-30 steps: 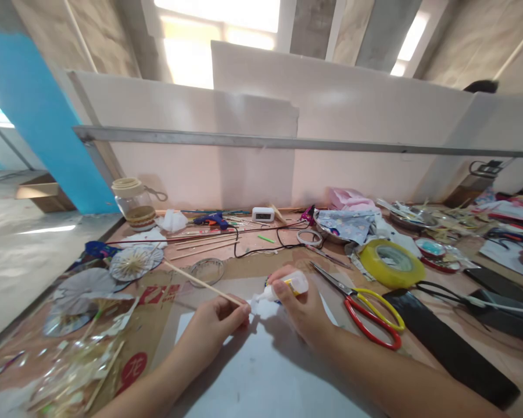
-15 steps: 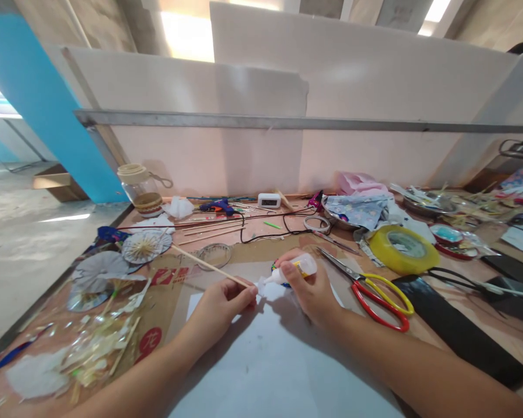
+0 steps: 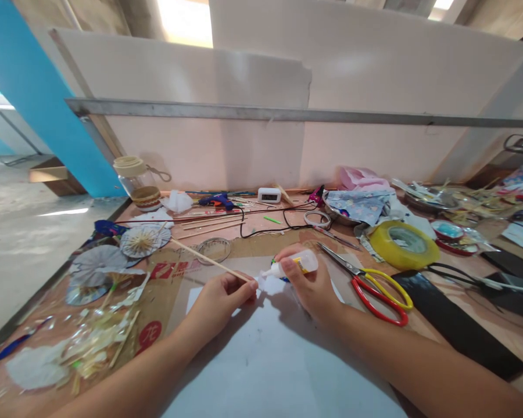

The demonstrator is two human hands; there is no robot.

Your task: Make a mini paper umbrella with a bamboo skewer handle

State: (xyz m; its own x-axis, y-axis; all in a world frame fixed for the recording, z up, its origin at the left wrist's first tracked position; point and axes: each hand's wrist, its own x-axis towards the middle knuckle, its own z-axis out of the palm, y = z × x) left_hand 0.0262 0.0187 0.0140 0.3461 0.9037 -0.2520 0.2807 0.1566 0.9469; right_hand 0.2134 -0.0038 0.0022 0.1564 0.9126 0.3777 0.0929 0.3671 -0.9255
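Observation:
Between thumb and fingers, my left hand (image 3: 223,303) pinches a thin wooden stick (image 3: 204,259) that slants up to the left. A small translucent whitish piece (image 3: 268,283) sits at the stick's right end, by my left fingertips. My right hand (image 3: 311,287) is closed round a white glue bottle (image 3: 304,263), tipped so its nozzle points left and meets or nearly meets that piece. Something small and coloured shows behind the bottle, mostly hidden by my fingers. Both hands are above white paper (image 3: 255,360).
Scissors (image 3: 366,276) with red and yellow handles lie right of my right hand, near yellow tape (image 3: 403,245) and a black strip (image 3: 457,325). Pleated paper discs (image 3: 144,239) are at left. A glue gun (image 3: 217,201) and white timer (image 3: 269,195) stand farther back.
The view has shifted slightly, with the background a little higher in frame. The bottle's nozzle has moved slightly left over the whitish piece; both hands keep their holds.

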